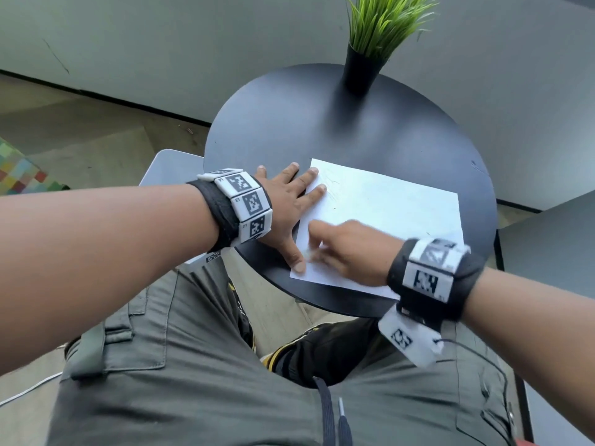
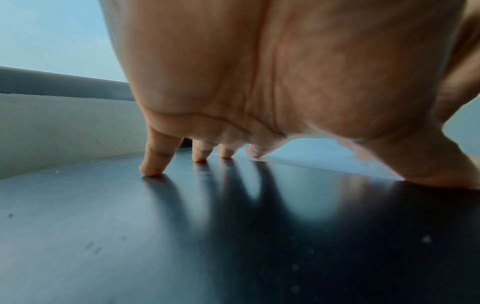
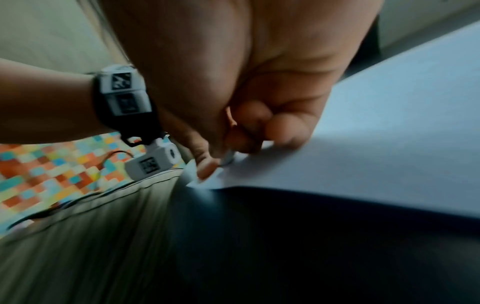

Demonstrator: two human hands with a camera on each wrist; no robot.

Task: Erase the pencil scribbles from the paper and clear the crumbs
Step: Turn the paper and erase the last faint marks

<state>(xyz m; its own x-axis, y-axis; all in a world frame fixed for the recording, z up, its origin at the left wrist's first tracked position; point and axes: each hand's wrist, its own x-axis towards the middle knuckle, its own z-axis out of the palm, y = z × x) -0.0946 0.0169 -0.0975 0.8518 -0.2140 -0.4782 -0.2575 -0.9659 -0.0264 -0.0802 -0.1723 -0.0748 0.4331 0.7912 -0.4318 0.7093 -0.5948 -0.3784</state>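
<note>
A white sheet of paper (image 1: pixel 386 204) lies on the round black table (image 1: pixel 322 123), with faint pencil scribbles (image 1: pixel 331 185) near its far left corner. My left hand (image 1: pixel 283 201) lies spread flat, two fingertips and the thumb pressing the paper's left edge; in the left wrist view its fingertips (image 2: pixel 153 170) touch the tabletop. My right hand (image 1: pixel 347 249) is motion-blurred over the paper's near left corner. Its curled fingers (image 3: pixel 246 131) pinch a small pale eraser (image 3: pixel 228 159) against the paper (image 3: pixel 389 123). I see no distinct crumbs.
A black pot with green grass (image 1: pixel 360 69) stands at the table's far side. A pale chair seat (image 1: pixel 170 169) is left of the table. My lap in grey trousers (image 1: pixel 193 365) sits under the near table rim. A grey wall runs behind.
</note>
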